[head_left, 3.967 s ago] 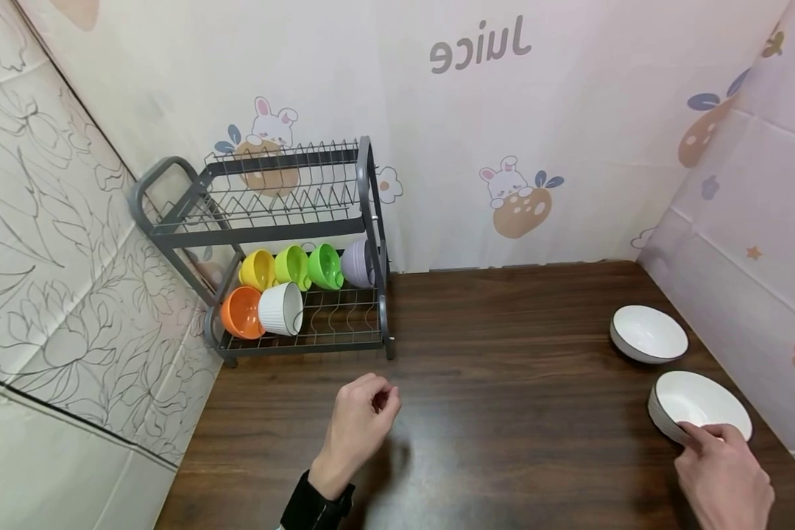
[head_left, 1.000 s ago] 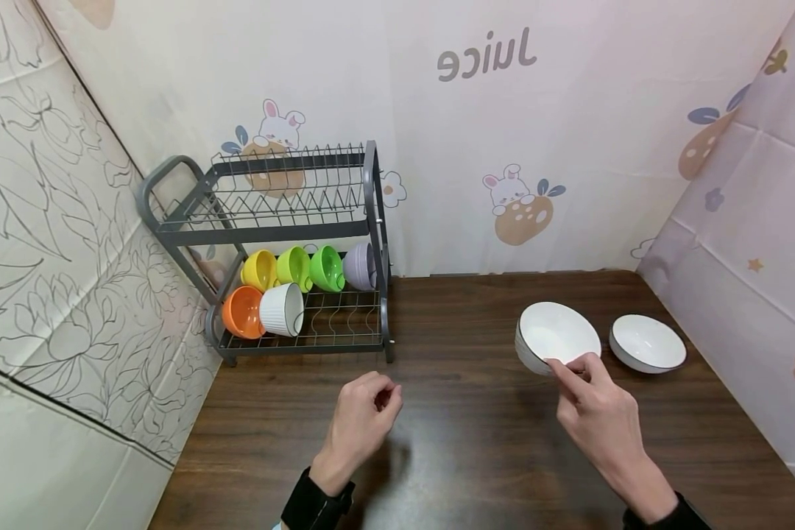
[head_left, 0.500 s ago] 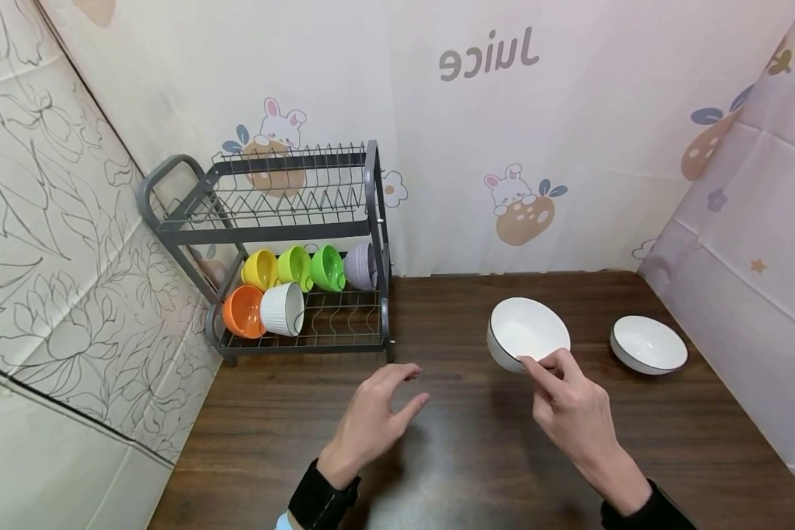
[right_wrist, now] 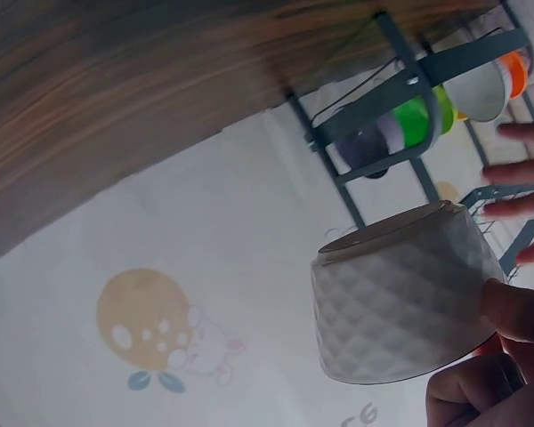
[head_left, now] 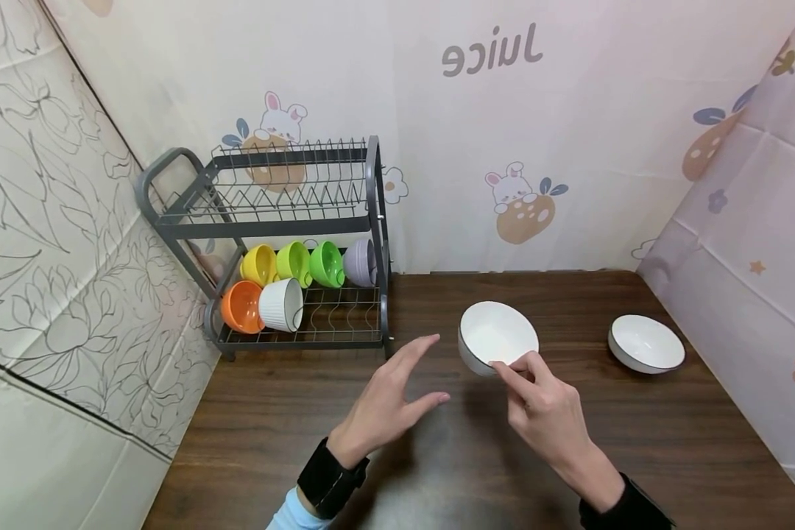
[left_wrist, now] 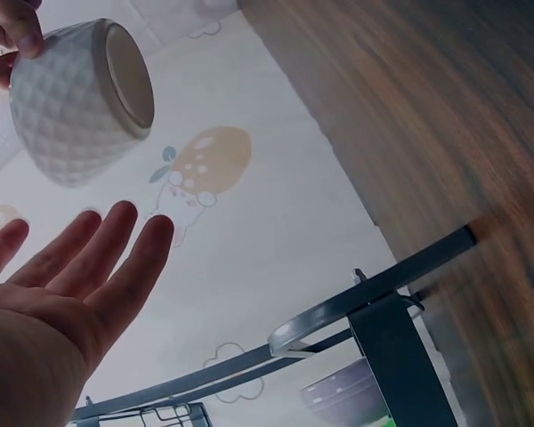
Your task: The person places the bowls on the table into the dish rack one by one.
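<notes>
A white bowl (head_left: 498,333) with a dark rim hangs over the middle of the table, pinched at its near rim by my right hand (head_left: 546,412). The right wrist view shows the quilted outer wall of the bowl (right_wrist: 400,298) and its foot. My left hand (head_left: 387,397) is spread to the left of the bowl, fingers straight and holding nothing. In the left wrist view a gap separates the left hand (left_wrist: 71,302) from the bowl (left_wrist: 80,98). A second white bowl (head_left: 646,344) rests on the table at the right.
A dark two-tier dish rack (head_left: 265,228) stands at the back left. Its lower tier bears several small bowls, among them an orange bowl (head_left: 241,306), a white ribbed bowl (head_left: 281,305) and a purple bowl (head_left: 359,263). Printed sheets (head_left: 583,110) line the walls behind the wooden table (head_left: 437,471).
My right hand has picked up the bowl from the right side and carried it left to mid-table. My left hand has uncurled its fingers and moved slightly up and right towards it.
</notes>
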`<state>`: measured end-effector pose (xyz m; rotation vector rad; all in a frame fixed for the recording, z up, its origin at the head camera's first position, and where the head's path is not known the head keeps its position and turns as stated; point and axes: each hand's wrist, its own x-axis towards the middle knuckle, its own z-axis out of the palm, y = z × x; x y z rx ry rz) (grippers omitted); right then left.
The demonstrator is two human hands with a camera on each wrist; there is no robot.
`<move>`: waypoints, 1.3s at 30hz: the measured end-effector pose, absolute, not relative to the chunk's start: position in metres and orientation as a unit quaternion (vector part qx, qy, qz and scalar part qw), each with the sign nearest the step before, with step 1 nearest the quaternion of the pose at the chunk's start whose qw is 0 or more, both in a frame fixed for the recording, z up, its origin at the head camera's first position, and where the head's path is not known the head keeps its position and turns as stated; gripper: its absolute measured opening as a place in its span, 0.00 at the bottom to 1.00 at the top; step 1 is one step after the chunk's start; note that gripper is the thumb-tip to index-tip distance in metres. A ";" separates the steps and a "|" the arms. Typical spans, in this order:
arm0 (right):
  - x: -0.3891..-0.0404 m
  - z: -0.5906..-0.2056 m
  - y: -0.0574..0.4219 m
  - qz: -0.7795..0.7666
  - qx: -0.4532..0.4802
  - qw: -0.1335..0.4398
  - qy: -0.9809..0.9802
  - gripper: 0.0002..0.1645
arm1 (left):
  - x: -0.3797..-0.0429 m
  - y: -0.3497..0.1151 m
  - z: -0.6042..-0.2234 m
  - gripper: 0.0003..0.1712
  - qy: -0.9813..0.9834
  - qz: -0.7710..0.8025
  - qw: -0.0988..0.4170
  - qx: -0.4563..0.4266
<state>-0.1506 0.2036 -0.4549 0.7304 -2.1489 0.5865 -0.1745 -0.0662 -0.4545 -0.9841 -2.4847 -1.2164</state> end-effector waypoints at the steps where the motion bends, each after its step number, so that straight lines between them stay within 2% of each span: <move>1: -0.150 -0.456 0.201 0.234 0.290 0.383 -0.845 0.20 | -0.176 -0.066 -0.454 0.48 -0.839 -0.417 0.103 -0.334; 3: -0.148 -0.457 0.196 0.244 0.300 0.383 -0.839 0.19 | -0.177 -0.065 -0.453 0.50 -0.835 -0.422 0.110 -0.336; 8: -0.147 -0.461 0.181 0.259 0.325 0.413 -0.810 0.24 | -0.180 -0.064 -0.451 0.52 -0.830 -0.422 0.122 -0.343; 18: -0.148 -0.461 0.158 0.275 0.364 0.455 -0.765 0.23 | -0.183 -0.068 -0.450 0.54 -0.831 -0.435 0.101 -0.331; 25: -0.146 -0.459 0.147 0.293 0.387 0.455 -0.746 0.24 | -0.187 -0.074 -0.451 0.59 -0.816 -0.451 0.135 -0.336; 35: -0.147 -0.462 0.142 0.285 0.384 0.425 -0.769 0.24 | -0.185 -0.082 -0.455 0.51 -0.803 -0.474 0.161 -0.323; 39: -0.149 -0.460 0.144 0.265 0.371 0.404 -0.793 0.19 | -0.188 -0.089 -0.454 0.49 -0.809 -0.458 0.174 -0.326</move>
